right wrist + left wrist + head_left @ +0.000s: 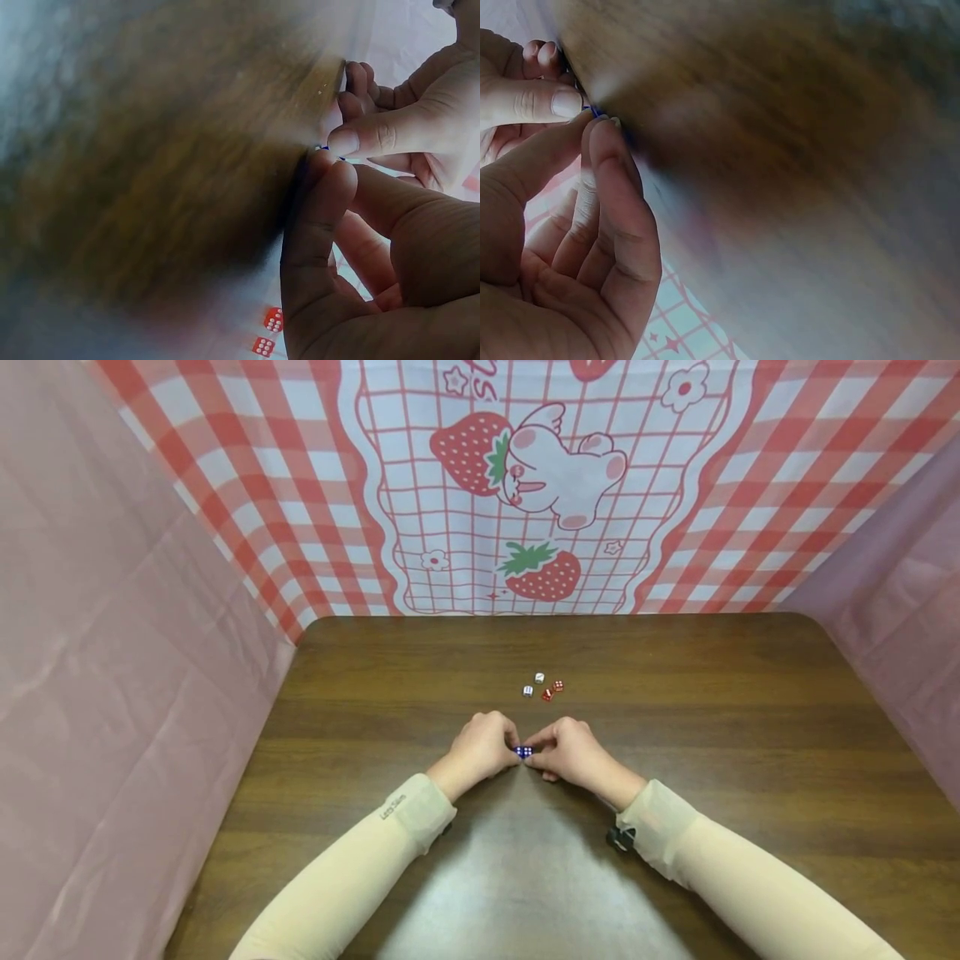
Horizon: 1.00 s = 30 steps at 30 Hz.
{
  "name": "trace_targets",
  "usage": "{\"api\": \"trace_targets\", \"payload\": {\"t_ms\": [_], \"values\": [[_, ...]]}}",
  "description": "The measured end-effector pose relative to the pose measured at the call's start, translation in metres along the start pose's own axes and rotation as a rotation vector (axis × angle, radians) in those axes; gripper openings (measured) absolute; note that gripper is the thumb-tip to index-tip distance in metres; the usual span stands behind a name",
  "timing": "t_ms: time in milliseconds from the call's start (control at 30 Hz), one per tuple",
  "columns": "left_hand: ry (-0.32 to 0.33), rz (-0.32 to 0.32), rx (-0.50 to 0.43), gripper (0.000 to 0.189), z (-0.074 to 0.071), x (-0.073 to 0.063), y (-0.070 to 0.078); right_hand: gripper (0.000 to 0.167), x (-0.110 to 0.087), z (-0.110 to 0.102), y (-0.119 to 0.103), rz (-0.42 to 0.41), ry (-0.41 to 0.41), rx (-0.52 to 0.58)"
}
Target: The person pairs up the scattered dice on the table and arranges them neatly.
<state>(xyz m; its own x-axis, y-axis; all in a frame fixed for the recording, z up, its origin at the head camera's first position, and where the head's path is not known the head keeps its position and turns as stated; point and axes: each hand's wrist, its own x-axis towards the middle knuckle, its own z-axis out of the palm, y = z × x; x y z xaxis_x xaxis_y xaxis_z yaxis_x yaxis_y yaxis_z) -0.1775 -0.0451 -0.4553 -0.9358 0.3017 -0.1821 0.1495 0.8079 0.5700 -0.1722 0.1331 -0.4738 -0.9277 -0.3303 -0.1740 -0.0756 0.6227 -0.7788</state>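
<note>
Two small blue dice with white pips sit side by side, touching or nearly so, at the middle of the wooden table. From the left, my left hand pinches one between thumb and fingertips. My right hand pinches the other from the opposite side. In the left wrist view only a sliver of blue die shows between the fingertips. Fingers cover most of the blue in the right wrist view too. Just beyond the hands lie two white dice and two red dice.
The brown wooden table has rounded far corners. Behind it hangs a red-and-white checked cloth printed with strawberries. A pink cloth borders the left side, and another cloth the right. Both forearms wear pale sleeves.
</note>
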Motion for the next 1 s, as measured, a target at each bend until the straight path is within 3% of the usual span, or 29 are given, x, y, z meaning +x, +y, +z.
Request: {"api": "trace_targets", "payload": {"t_ms": [133,300,500,667,833,1000], "values": [[0.007,0.009,0.027,0.017,-0.001,0.0,0.002,0.016,0.0,0.0,0.0,-0.006,0.009,-0.012],[-0.023,0.007,-0.006,0.017,-0.001,0.0,0.0,0.018,0.0,0.001,0.0,-0.018,0.01,-0.021],[-0.072,0.037,-0.123,0.017,-0.007,0.001,-0.007,0.018,-0.001,0.002,-0.001,-0.013,0.009,-0.019],[-0.083,0.006,-0.251,0.025,-0.017,0.006,-0.01,0.019,-0.002,0.001,0.0,0.001,0.004,-0.012],[-0.101,-0.023,-0.364,0.031,-0.025,0.017,-0.011,0.019,-0.002,0.001,0.0,0.005,0.003,0.003],[-0.078,-0.023,-0.449,0.037,-0.027,0.034,-0.011,0.02,-0.002,0.001,0.0,-0.003,0.005,0.01]]}}
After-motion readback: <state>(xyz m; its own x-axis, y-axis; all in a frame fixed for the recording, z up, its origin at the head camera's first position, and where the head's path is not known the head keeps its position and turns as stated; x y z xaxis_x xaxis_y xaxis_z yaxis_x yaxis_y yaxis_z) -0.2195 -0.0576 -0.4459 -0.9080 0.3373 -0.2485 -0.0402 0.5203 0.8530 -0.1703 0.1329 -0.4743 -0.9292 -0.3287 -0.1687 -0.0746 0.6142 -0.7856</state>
